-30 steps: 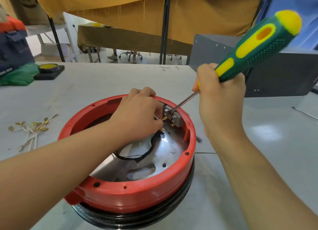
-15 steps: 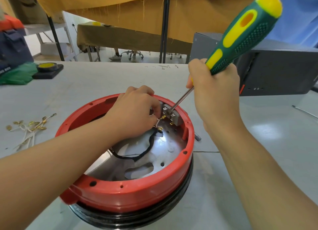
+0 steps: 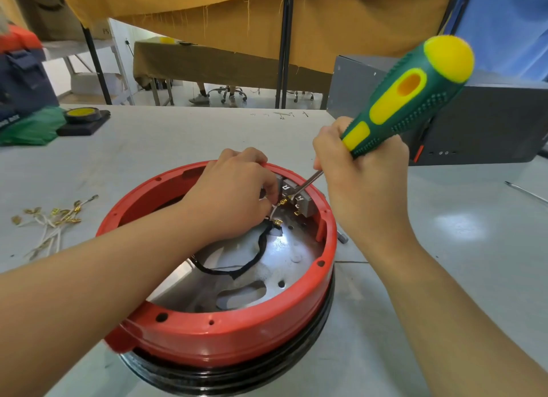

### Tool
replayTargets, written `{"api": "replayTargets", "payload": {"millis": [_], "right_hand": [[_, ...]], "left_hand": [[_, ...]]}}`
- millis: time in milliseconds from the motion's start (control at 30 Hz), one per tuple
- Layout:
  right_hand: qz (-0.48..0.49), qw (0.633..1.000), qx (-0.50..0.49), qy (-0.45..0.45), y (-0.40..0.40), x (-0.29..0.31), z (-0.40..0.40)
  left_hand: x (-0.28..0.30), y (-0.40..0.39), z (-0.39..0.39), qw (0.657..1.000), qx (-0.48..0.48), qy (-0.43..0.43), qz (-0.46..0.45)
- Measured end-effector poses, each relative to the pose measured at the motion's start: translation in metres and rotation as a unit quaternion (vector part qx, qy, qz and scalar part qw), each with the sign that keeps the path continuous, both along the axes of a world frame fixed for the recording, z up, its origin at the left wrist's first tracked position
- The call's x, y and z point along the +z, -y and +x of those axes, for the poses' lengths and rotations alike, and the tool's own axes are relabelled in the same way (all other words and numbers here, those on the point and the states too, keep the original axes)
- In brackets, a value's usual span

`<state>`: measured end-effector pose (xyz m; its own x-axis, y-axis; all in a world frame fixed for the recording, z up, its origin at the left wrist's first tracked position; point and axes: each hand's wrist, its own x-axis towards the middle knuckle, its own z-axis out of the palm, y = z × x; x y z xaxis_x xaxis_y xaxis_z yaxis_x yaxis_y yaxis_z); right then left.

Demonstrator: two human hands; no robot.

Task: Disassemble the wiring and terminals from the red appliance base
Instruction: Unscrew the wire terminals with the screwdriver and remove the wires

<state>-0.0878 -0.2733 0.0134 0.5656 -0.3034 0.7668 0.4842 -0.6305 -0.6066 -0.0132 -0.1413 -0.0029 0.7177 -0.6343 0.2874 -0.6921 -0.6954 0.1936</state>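
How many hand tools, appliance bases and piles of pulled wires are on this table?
Green-and-yellow-handled screwdriver: 1
Thin bare metal tool at the right edge: 1
Round red plastic appliance base: 1
Pile of loose white wires with brass terminals: 1
Total: 4

Both bare forearms reach forward from the lower corners and converge ahead. The left hand (image 3: 234, 195) is turned knuckles up, its fingers (image 3: 271, 190) curled down and pinching something small at their tips. The right hand (image 3: 364, 177) sits just beside those fingertips, slightly higher, back toward the camera, its fingers wrapped in a fist round a handle that rises up and to the right.
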Motion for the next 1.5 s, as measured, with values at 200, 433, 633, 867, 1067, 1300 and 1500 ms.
{"api": "replayTargets", "payload": {"millis": [200,433,633,867,1067,1300,1500], "right_hand": [[-0.099,0.992,0.075,-0.008,0.012,-0.005,-0.004],[-0.096,0.993,0.066,-0.024,0.015,-0.005,-0.004],[-0.032,0.997,0.049,-0.041,0.012,-0.003,-0.005],[0.085,0.996,-0.020,-0.031,0.004,-0.004,0.004],[0.155,0.987,-0.021,-0.037,0.004,-0.005,0.008],[0.252,0.965,-0.005,-0.072,0.009,-0.005,0.014],[0.152,0.988,-0.003,-0.038,-0.002,0.000,0.011]], "left_hand": [[0.001,0.000,-0.002,1.000,-0.008,0.004,0.007],[-0.001,0.001,-0.003,1.000,0.006,0.004,0.016],[-0.004,0.003,-0.003,1.000,0.018,0.011,0.009],[-0.005,0.004,-0.003,1.000,0.020,0.016,0.010],[-0.004,0.004,-0.002,1.000,0.019,0.009,0.008],[-0.002,0.004,-0.004,1.000,0.021,0.001,0.011],[0.000,0.003,-0.005,1.000,0.018,-0.005,0.017]]}}
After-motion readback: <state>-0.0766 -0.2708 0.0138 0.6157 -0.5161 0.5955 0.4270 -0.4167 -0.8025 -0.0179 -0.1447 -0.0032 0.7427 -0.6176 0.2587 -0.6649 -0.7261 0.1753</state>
